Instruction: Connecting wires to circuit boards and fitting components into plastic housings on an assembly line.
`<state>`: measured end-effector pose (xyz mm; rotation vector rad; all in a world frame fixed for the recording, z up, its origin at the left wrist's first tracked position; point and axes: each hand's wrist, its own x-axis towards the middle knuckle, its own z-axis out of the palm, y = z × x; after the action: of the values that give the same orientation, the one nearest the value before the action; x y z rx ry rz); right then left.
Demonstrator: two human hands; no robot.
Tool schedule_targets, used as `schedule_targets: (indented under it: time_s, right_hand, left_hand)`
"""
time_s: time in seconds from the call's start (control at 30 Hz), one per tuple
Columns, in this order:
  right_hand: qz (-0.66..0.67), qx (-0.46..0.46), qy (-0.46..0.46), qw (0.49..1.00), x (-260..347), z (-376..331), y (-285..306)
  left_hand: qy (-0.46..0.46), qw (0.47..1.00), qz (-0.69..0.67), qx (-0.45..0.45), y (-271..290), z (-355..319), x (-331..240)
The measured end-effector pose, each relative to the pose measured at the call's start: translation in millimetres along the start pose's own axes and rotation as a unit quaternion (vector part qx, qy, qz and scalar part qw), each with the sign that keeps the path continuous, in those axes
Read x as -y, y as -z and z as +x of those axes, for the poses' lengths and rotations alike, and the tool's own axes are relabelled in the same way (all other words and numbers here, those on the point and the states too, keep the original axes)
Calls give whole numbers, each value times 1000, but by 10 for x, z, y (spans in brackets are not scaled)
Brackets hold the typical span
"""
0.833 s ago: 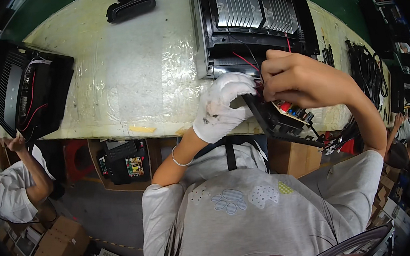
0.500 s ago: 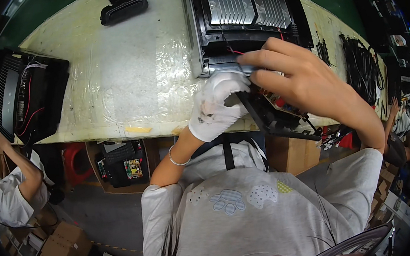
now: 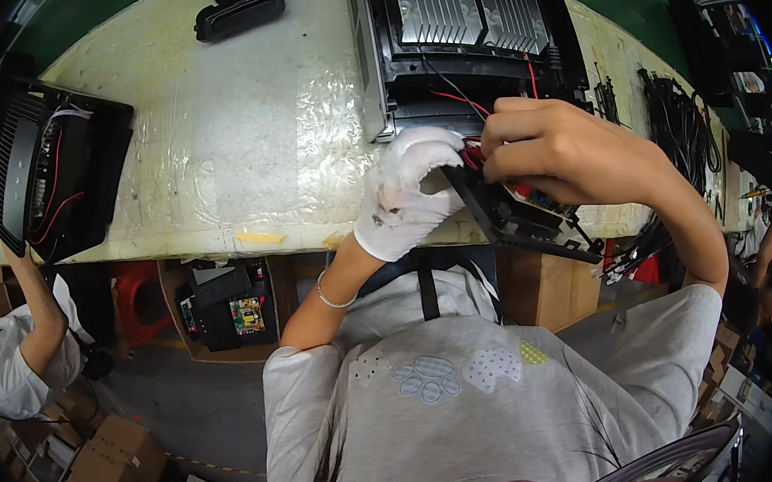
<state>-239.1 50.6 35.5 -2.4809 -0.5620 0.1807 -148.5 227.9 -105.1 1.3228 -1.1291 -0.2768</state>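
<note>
My left hand [image 3: 409,192], in a stained white glove, grips the edge of a black plastic panel [image 3: 535,243] tilted over the bench's front edge. A circuit board on the panel shows partly beneath my right hand [image 3: 573,153]. That bare hand is closed, its thumb and fingers pinching thin wires [image 3: 458,97] above the panel's upper end; the fingertips partly hide them. The red and black wires run up into a large black housing [image 3: 408,85], which carries two finned silver heat sinks [image 3: 439,17] and stands just beyond my hands.
Another black housing [image 3: 105,175] with red wires lies at the bench's left. A black oval-ended part [image 3: 240,13] sits at the back, and bundled black cables [image 3: 672,125] at the right. Below the bench, a carton [image 3: 229,353] holds circuit boards. Co-workers are at both sides.
My right fingers have curled from spread out to a pinch on the wires, which now stretch from the housing to them. My left hand keeps its grip on the panel.
</note>
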Motion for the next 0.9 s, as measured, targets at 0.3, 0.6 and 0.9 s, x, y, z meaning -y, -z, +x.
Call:
schedule_targets:
  time_s: [0.3,0.6,0.9]
  right_hand:
    - [-222,-236,-117,939,164,-123,-67]
    - [-254,-110,-149,949,721,-1174,-381]
    - [-281,-287,-152,903,-676,32,879]
  left_hand:
    - [-98,994,-31,-24,-38,5,82]
    - [-288,919,268,-25,113,-116,-245]
    - [141,973,155,-98,819,1439,-520]
